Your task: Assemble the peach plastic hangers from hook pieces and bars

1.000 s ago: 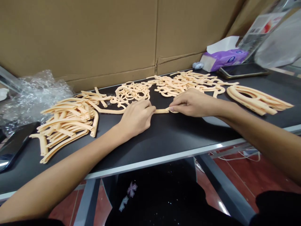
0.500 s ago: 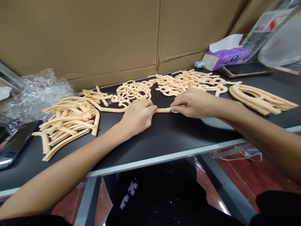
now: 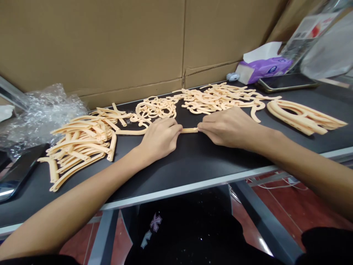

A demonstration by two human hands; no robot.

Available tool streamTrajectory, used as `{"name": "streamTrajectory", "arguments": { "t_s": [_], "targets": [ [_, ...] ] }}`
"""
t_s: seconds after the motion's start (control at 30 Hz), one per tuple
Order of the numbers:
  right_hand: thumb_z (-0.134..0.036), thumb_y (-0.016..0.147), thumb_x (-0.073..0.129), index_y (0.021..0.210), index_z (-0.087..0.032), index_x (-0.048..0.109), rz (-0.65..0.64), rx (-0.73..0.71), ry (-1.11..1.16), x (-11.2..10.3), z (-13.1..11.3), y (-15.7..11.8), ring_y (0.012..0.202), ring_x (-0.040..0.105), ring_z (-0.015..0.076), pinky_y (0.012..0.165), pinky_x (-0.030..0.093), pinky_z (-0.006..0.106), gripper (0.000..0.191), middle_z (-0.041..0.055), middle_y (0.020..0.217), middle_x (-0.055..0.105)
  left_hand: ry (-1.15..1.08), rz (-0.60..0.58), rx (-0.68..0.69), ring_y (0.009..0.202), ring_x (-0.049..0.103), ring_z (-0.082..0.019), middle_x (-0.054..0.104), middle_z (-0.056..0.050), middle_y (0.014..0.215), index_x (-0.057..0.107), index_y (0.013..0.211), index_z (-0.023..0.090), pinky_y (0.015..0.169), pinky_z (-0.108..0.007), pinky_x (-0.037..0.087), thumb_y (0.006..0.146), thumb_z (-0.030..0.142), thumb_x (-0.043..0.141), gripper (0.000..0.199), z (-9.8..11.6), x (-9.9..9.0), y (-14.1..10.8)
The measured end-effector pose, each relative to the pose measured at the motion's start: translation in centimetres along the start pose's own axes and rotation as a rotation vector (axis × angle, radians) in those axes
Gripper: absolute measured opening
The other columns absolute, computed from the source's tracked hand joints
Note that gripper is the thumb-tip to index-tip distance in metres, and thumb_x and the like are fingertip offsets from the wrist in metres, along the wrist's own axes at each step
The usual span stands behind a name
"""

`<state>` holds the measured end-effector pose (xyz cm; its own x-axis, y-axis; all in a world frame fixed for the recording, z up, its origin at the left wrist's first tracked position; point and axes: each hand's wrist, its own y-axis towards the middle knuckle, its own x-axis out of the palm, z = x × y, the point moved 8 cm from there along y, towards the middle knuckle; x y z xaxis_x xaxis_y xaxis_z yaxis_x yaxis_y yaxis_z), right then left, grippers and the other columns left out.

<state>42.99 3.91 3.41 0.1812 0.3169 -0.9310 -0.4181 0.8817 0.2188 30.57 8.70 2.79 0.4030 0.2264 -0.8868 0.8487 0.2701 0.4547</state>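
We grip a peach plastic strip (image 3: 189,130) at mid-frame on the black table (image 3: 193,173), our left hand (image 3: 160,139) and right hand (image 3: 228,127) pinching it from either side, beside heaped loose curved pieces (image 3: 220,97).

Seen from a single head-worn camera, the view looks forward and down from the person's own position, close above the left hand (image 3: 161,138), the right hand (image 3: 228,127) and the black table (image 3: 193,173), facing a cardboard box wall (image 3: 91,48), with the red floor (image 3: 300,209) visible below the front edge.
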Motion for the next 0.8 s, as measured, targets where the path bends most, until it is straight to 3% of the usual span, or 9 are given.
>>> {"name": "streamTrajectory", "arguments": {
  "t_s": [0.33,0.53,0.8],
  "targets": [
    [-0.021,0.099,0.045,0.084,-0.016,0.078,0.136,-0.002,0.071,0.0,0.6,-0.2,0.062,0.053,0.0165,0.056,0.019,0.033,0.037,0.0079,0.076,0.072,0.038,0.027,-0.006,0.09,0.066,-0.023,0.072,-0.011,0.096,0.073,0.104,0.012,0.078,-0.037,0.052,0.103,0.018,0.048,0.026,0.2,-0.6,-0.2],
    [-0.021,0.1,0.046,0.086,-0.016,0.078,0.152,-0.003,0.104,0.2,0.8,-0.3,0.064,0.057,0.0176,0.056,0.022,0.033,0.036,0.0087,0.078,0.073,0.048,0.032,-0.001,0.09,0.066,-0.023,0.071,-0.011,0.096,0.072,0.104,0.012,0.078,-0.036,0.052,0.103,0.018,0.047,0.026,0.2,-0.6,-0.2],
    [-0.023,0.103,0.042,0.088,-0.012,0.075,0.213,0.01,0.208,0.1,1.4,-0.3,0.072,0.063,0.0213,0.066,0.037,0.034,0.037,0.0131,0.085,0.073,0.039,0.054,-0.01,0.09,0.066,-0.023,0.071,-0.012,0.098,0.071,0.109,0.01,0.078,-0.035,0.053,0.103,0.016,0.045,0.027,0.2,-0.8,-0.3]
  ]
}}
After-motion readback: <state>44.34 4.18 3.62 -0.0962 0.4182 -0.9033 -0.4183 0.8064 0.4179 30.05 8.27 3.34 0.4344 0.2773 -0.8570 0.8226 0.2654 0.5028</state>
